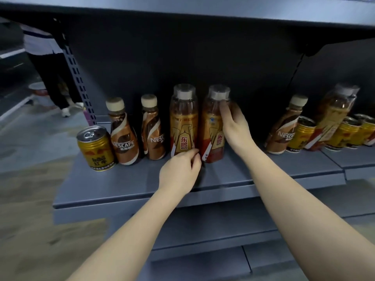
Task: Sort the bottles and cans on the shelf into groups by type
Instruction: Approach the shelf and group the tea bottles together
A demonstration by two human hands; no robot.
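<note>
from the head view, the right hand (233, 126) has its grip wrapped on the second energy bottle (213, 126), while the left hand (180, 169) pinches at the base of the first energy bottle (183, 122); best to slide them upright, flush together. the grey shelf (142, 179) also holds coffee bottles (123, 132) and a gold can (95, 149), with more jumbled far right; someone's legs (58, 82) stand behind.
</note>
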